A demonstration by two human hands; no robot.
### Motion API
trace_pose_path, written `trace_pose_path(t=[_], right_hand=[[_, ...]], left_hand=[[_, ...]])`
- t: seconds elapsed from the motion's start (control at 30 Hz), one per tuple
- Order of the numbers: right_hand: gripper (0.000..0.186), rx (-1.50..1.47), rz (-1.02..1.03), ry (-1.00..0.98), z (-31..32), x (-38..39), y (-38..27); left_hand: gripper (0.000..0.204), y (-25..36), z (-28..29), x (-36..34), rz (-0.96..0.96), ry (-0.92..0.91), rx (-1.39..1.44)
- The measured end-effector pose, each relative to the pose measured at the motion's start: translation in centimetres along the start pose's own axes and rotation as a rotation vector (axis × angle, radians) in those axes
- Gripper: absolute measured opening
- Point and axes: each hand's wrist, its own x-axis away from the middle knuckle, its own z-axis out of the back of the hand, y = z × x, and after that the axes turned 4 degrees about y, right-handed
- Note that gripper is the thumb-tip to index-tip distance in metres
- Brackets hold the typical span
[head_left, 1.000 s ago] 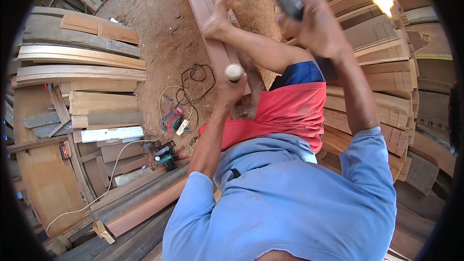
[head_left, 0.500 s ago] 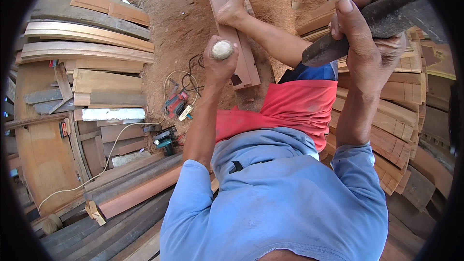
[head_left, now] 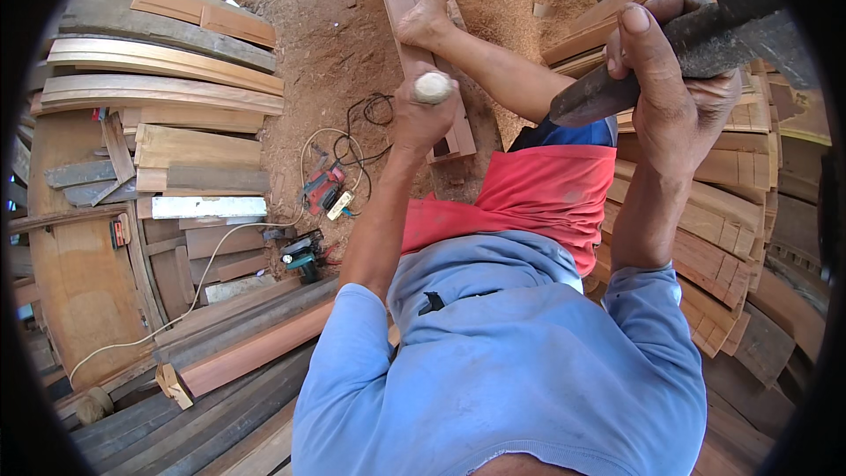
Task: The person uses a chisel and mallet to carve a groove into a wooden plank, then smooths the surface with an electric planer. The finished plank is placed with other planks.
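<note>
Both of your hands are full. Your left hand [head_left: 421,119] has its fingers clenched around a chisel handle [head_left: 433,87], whose pale round end faces you, set over the long plank [head_left: 401,0] under your bare foot [head_left: 429,11]. Your right hand [head_left: 674,79] grips a dark mallet [head_left: 705,44], raised high beside stacked boards [head_left: 705,211]. Power tools [head_left: 322,189] lie on the sawdust floor [head_left: 326,35].

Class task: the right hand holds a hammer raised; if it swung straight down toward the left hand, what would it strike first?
Probably the pale rounded butt of the chisel handle gripped upright in the left hand; depth is hard to judge.
</note>
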Motion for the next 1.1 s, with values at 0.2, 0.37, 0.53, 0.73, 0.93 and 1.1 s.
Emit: trace_pose_path(t=[0.2,0.37,0.53,0.73,0.93,1.1], right_hand=[[0.011,-0.041,-0.030,0.016,-0.2,-0.3,-0.1],[0.007,-0.033,0.008,0.046,0.1,-0.9,-0.8],[0.005,-0.053,0.021,0.041,0.1,-1.3,-0.8],[0.005,-0.048,0.054,0.070,0.1,-1.5,-1.1],[0.010,-0.058,0.170,0.132,-0.4,-2.6,-1.1],[0.014,-0.089,0.160,0.251,-0.3,-6.7,-0.1]], left_hand=[[0.018,-0.5,0.0,-0.3,-0.138,-0.026,-0.039],[0.018,-1.6,0.7,-0.6,-0.020,-0.045,0.030],[0.018,-1.0,-0.3,-0.5,-0.138,-0.013,-0.053],[0.018,-1.9,0.9,-0.5,-0.037,-0.017,-0.002],[0.018,-1.7,1.0,-0.4,-0.035,-0.022,-0.014],[0.019,-1.8,1.1,-0.3,-0.015,-0.024,0.020]])
